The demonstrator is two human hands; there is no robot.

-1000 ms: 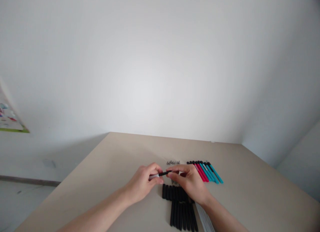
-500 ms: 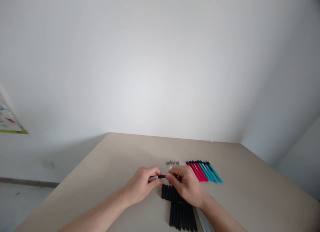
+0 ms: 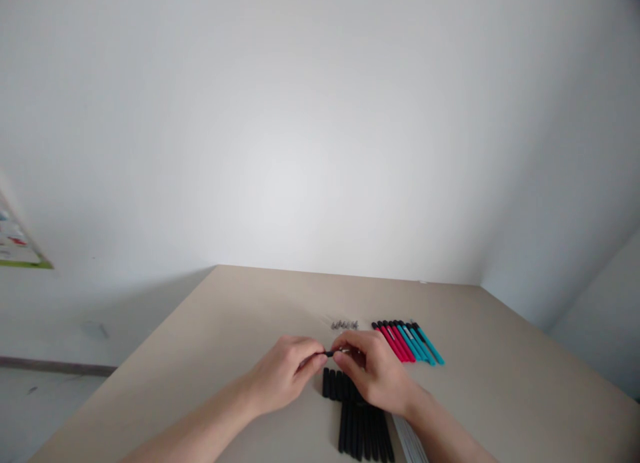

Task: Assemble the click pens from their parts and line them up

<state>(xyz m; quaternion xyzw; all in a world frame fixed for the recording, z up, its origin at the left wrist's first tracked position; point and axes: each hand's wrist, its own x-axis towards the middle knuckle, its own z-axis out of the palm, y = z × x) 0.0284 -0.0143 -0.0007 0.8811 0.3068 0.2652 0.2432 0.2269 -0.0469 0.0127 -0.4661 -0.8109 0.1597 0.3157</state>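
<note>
My left hand (image 3: 290, 370) is closed, with thumb and fingertips pinching one end of a thin black pen part (image 3: 329, 354). Opposite it, my right hand (image 3: 373, 366) pinches the other end, so only a short black stretch shows between the two hands. Fingers hide the rest of the part. Below the right hand lies a row of short black pen caps (image 3: 333, 383), partly covered by that hand. Nearer to me are several long black pen barrels (image 3: 364, 433), side by side.
Several red pens (image 3: 395, 343) and teal pens (image 3: 425, 343) lie in a row to the right. Small dark pieces (image 3: 345, 325) sit behind the hands. Thin white sticks (image 3: 410, 440) lie by my right forearm. The beige table (image 3: 240, 303) meets a white wall.
The whitish section that showed at my left fingertips is no longer visible. My hands are slightly closer together, and less of the black part shows between them.
</note>
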